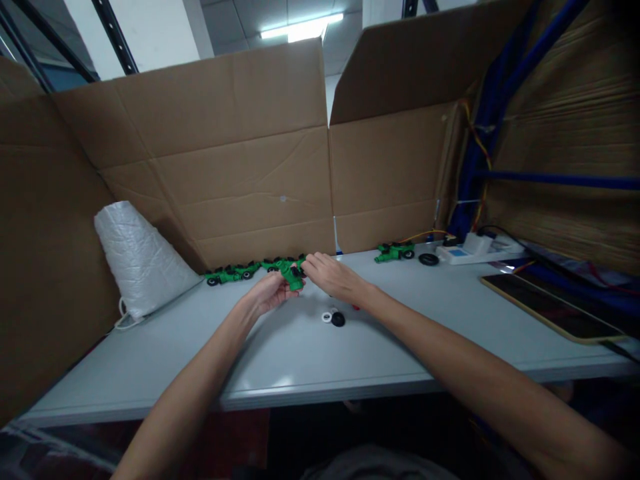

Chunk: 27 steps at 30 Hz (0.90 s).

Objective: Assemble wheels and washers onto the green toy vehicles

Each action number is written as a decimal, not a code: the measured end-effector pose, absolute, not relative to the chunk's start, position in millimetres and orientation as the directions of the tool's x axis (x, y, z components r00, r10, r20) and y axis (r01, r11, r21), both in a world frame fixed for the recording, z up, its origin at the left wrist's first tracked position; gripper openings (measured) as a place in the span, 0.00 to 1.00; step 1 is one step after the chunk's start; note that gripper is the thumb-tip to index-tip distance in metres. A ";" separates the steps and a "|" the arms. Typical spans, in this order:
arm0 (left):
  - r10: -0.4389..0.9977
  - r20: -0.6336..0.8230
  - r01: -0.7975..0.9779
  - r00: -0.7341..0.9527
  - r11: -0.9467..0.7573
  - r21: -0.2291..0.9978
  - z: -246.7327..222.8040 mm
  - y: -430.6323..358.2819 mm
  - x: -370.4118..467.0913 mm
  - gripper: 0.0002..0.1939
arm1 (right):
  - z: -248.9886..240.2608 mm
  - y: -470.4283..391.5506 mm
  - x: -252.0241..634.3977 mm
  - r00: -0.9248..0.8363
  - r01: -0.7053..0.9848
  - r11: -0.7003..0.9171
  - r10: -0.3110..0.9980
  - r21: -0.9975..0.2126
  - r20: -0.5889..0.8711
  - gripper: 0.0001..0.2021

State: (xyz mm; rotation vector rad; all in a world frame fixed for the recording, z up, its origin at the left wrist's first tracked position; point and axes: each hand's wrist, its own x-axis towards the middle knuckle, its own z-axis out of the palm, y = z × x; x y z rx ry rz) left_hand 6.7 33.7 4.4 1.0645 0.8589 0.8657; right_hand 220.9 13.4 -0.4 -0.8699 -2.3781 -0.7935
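Note:
A green toy vehicle (pixel 293 277) with dark parts is raised just over the table, tilted. My left hand (pixel 267 293) holds it from the left, fingers closed around its underside. My right hand (pixel 330 275) pinches at its upper right side; the fingertips are partly hidden, so any small part between them cannot be made out. Below my right hand, a small white wheel (pixel 327 317) and a black wheel (pixel 339 319) lie side by side on the table. A small red piece (pixel 355 307) shows partly beside my right wrist.
Several green toy vehicles (pixel 233 274) line the table's back left. Another green vehicle (pixel 395 252) and a black ring (pixel 429 259) sit back right, near a white power strip (pixel 480 249) and a phone (pixel 555 307). A silvery padded bundle (pixel 143 263) leans left. Cardboard walls (pixel 250 160) enclose the table.

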 end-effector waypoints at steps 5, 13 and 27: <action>0.921 -0.060 -0.176 0.385 0.138 0.975 2.5 28.2 15.7 0.14 | 1.8 13.5 222.1 -0.626 0.726 0.636 0.451 0.263 0.636 0.06; 0.909 0.174 -0.220 0.379 -0.094 0.971 -2.6 25.5 25.1 0.26 | 3.6 10.9 223.9 -0.545 0.728 0.680 0.498 0.085 0.675 0.08; 0.706 0.585 0.298 0.400 -0.704 0.645 14.4 22.8 14.6 0.26 | -15.4 27.5 206.3 -0.324 0.150 0.611 0.773 -0.777 0.545 0.18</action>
